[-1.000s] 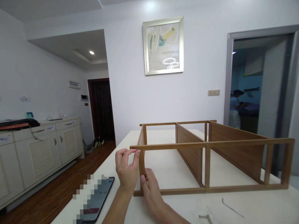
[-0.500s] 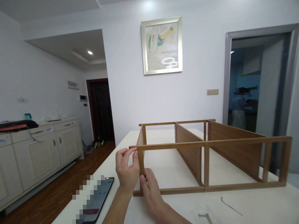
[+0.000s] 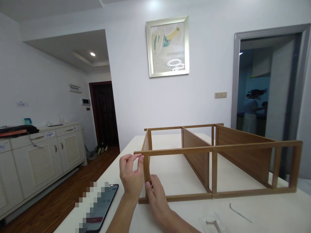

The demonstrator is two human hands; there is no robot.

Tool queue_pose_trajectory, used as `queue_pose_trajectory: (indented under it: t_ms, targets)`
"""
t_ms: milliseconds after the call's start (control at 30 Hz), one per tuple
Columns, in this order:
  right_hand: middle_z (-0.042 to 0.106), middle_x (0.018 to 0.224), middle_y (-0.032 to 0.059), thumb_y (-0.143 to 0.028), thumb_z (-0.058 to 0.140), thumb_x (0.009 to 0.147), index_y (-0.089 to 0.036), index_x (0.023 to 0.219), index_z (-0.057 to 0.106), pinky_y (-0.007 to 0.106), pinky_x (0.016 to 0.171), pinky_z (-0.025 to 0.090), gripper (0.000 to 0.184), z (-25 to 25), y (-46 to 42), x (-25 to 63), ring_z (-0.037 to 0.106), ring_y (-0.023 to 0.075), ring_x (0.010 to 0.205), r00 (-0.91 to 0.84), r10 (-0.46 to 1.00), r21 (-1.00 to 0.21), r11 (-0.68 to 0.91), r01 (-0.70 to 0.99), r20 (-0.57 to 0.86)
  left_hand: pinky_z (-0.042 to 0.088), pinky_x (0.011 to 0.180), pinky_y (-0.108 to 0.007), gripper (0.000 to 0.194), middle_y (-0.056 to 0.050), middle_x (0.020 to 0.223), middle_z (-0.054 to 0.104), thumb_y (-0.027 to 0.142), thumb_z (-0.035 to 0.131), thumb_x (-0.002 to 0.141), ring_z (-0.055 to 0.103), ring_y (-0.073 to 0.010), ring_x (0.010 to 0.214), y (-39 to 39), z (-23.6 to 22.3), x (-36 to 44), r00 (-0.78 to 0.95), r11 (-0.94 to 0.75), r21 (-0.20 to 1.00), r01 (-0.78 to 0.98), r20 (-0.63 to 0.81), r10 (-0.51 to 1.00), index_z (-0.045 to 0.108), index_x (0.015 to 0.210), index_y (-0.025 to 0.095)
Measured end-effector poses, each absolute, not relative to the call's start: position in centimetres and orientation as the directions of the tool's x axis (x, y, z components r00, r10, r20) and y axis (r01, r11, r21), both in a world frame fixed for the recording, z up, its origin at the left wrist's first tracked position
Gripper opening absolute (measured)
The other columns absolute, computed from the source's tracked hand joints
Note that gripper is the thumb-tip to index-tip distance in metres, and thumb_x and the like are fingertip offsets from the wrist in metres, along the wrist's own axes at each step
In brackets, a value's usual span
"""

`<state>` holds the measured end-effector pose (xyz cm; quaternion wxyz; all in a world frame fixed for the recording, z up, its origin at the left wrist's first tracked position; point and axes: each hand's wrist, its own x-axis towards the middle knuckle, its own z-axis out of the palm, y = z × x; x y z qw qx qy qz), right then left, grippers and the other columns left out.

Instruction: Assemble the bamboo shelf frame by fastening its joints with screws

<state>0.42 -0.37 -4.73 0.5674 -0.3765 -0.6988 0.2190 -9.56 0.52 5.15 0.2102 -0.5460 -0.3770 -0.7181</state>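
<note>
A brown wooden shelf unit (image 3: 175, 151) lies on its side across the white table (image 3: 191, 213), its near end by my hands. My left hand (image 3: 132, 176) has thumb and forefinger pinched at the upper near corner, just under the top rail. Whatever is between those fingertips is too small to make out. Lower down, my right hand (image 3: 157, 195) is closed round the end upright, thumb on the near face and fingers behind. An L-shaped hex key (image 3: 240, 213) lies in front of the unit. Near it, a clear plastic bag (image 3: 211, 223) holds metal screws.
A phone (image 3: 104, 207) lies left of my forearms, partly pixelated. A low white cabinet (image 3: 46, 161) with things on top stands along the left wall. Through the doorway at right, a person (image 3: 250, 108) stands in another room. A framed picture (image 3: 167, 47) hangs ahead.
Both hands keep nearly the same places on the shelf unit. The view has shifted very slightly. In the far room, the person has changed posture a little.
</note>
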Motion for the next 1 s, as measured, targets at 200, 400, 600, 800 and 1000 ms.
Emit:
queue_pose_trajectory:
  t_ms: [200, 400, 600, 800, 1000]
  targets:
    - [0.061, 0.107, 0.0061, -0.039, 0.036, 0.101, -0.023, 0.120, 0.055, 0.033, 0.087, 0.045, 0.031, -4.87, -0.26, 0.39, 0.056, 0.0203, 0.100, -0.080, 0.775, -0.736, 0.623, 0.264, 0.627, 0.049, 0.080, -0.032, 0.017, -0.004, 0.090, 0.055, 0.021, 0.059, 0.087, 0.056, -0.0173, 0.085, 0.09, 5.20, -9.45, -0.304, -0.643, 0.312, 0.699, 0.944, 0.127, 0.069, 0.101, 0.020]
    - [0.061, 0.105, 0.0063, -0.039, 0.035, 0.101, -0.022, 0.117, 0.056, 0.033, 0.087, 0.045, 0.031, -4.74, -0.39, 0.39, 0.055, 0.0201, 0.099, -0.081, 0.770, -0.734, 0.630, 0.254, 0.633, 0.049, 0.077, -0.033, 0.023, -0.005, 0.091, 0.059, 0.023, 0.066, 0.083, 0.056, -0.0183, 0.085, 0.01, 5.46, -9.48, -0.306, -0.653, 0.300, 0.695, 0.946, 0.108, 0.063, 0.105, 0.018]
    - [0.060, 0.103, 0.0062, -0.039, 0.036, 0.101, -0.022, 0.114, 0.056, 0.033, 0.086, 0.045, 0.029, -5.05, -0.16, 0.39, 0.055, 0.0200, 0.098, -0.077, 0.772, -0.733, 0.626, 0.267, 0.631, 0.049, 0.078, -0.032, 0.008, -0.003, 0.087, 0.053, 0.026, 0.066, 0.084, 0.055, -0.0160, 0.082, 0.58, 5.26, -9.61, -0.312, -0.606, 0.307, 0.734, 0.945, 0.101, 0.068, 0.084, 0.017]
    - [0.060, 0.104, 0.0064, -0.038, 0.036, 0.101, -0.022, 0.114, 0.055, 0.034, 0.087, 0.044, 0.028, -5.16, -0.10, 0.33, 0.054, 0.0203, 0.098, -0.080, 0.772, -0.733, 0.626, 0.267, 0.630, 0.049, 0.075, -0.029, 0.009, -0.003, 0.087, 0.052, 0.020, 0.063, 0.086, 0.055, -0.0142, 0.080, 0.40, 5.32, -9.46, -0.273, -0.623, 0.252, 0.740, 0.960, 0.064, 0.071, 0.090, 0.018]
    - [0.059, 0.107, 0.0071, -0.038, 0.035, 0.101, -0.022, 0.118, 0.054, 0.035, 0.089, 0.044, 0.030, -5.10, -0.06, 0.34, 0.054, 0.0205, 0.100, -0.086, 0.773, -0.738, 0.628, 0.248, 0.629, 0.050, 0.078, -0.032, 0.027, -0.005, 0.092, 0.056, 0.018, 0.062, 0.086, 0.055, -0.0168, 0.086, 0.09, 5.22, -9.52, -0.283, -0.640, 0.286, 0.713, 0.953, 0.111, 0.065, 0.113, 0.017]
